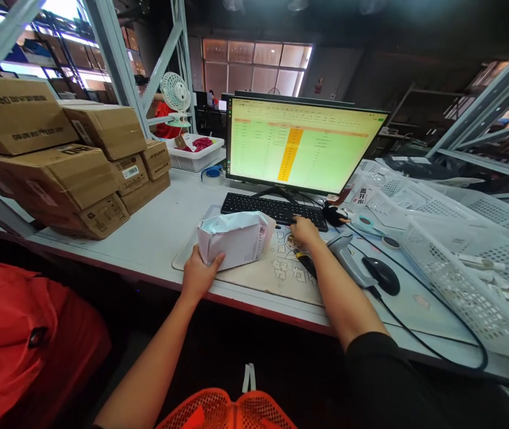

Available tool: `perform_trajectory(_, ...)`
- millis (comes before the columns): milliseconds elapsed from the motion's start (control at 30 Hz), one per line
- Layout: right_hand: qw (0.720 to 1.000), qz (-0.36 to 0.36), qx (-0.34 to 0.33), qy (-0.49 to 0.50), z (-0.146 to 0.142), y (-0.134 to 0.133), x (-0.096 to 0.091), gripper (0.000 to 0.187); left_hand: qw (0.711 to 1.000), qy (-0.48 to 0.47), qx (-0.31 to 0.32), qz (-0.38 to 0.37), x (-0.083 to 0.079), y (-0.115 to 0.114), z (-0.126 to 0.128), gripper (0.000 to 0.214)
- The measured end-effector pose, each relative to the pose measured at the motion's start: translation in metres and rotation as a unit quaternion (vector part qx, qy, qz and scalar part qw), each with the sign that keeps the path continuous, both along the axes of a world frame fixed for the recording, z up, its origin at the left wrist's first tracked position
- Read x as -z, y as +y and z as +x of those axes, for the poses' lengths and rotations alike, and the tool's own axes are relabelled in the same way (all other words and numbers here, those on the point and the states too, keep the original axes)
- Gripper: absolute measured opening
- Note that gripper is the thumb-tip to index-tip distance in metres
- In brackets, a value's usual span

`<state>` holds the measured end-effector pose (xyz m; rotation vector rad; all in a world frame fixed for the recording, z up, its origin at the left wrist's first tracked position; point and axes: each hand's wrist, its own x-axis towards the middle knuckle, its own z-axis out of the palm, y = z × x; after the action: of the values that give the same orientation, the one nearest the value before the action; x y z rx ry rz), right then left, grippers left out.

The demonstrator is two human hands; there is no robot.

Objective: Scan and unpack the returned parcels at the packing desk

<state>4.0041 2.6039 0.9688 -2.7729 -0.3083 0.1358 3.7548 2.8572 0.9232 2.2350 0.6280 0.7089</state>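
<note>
My left hand [200, 274] is closed on the near left end of a white plastic-wrapped package [234, 238], its thumb on the front face. The package has a printed label at its right end and stands tilted at the mat's edge. My right hand [305, 231] rests at the front edge of the black keyboard [258, 207], fingertips on or near the keys, holding nothing that I can see. Some of its fingers are hidden. A tool with yellow and black handles [306, 262] lies beneath my right forearm. Behind the keyboard, the monitor [299, 143] displays a spreadsheet.
Cardboard boxes [80, 173] are stacked on the left. To the right lie a grey barcode scanner [347, 259], a black mouse [383, 275], a looping cable and white perforated baskets [464, 274]. A white basket [196, 156] and a fan [175, 92] stand behind; a person in red is beyond.
</note>
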Motion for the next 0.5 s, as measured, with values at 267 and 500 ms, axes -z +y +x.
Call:
perform_trajectory(267, 0.942, 0.216, -0.255, 0.028, -0.055, 0.0, -0.043, 0.066, 0.998, -0.057, 0.026, 0.0, 0.005, 0.0, -0.003, 0.055)
perform_trajectory(500, 0.927, 0.236, -0.278, -0.089, -0.172, -0.047, -0.051, 0.05, 0.981, -0.069, 0.179, 0.019, 0.023, 0.022, -0.019, 0.075)
